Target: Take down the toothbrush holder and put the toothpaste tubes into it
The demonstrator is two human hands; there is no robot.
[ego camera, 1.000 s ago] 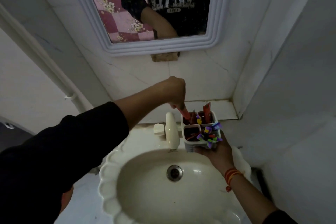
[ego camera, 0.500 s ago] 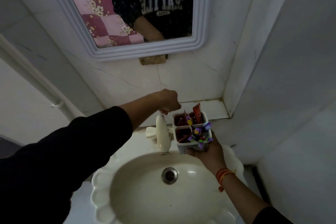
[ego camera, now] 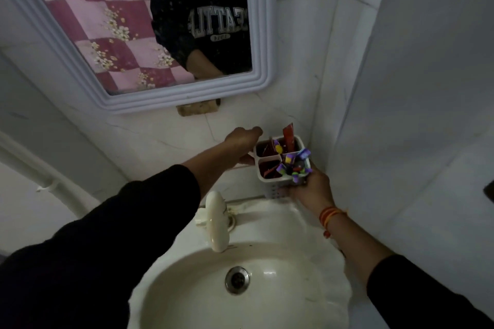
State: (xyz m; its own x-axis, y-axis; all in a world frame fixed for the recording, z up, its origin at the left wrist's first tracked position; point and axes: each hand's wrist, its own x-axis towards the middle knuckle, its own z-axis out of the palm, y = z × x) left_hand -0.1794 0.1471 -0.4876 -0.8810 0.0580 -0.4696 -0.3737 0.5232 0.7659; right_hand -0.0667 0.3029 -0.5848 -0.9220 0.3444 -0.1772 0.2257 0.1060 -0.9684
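Note:
A white toothbrush holder [ego camera: 268,185] with several compartments hangs in the air over the back right corner of the sink. My right hand [ego camera: 310,189] grips it from below and from the right. A red toothpaste tube [ego camera: 288,136] stands upright in its far compartment, and other red tubes lie lower inside. Purple and yellow toothbrushes [ego camera: 291,165] fill the near right compartment. My left hand [ego camera: 242,140] sits against the holder's left wall, fingers above and thumb below. Whether it grips the wall is hidden.
A cream sink [ego camera: 280,299] with a drain lies below, its tap [ego camera: 217,224] to the left of the holder. A framed mirror [ego camera: 263,35] hangs above. Tiled walls close in on the right, and a white pipe [ego camera: 53,187] runs along the left wall.
My left hand let go of a red tube inside the holder and drew back to the holder's left side. The holder has moved up and back towards the corner.

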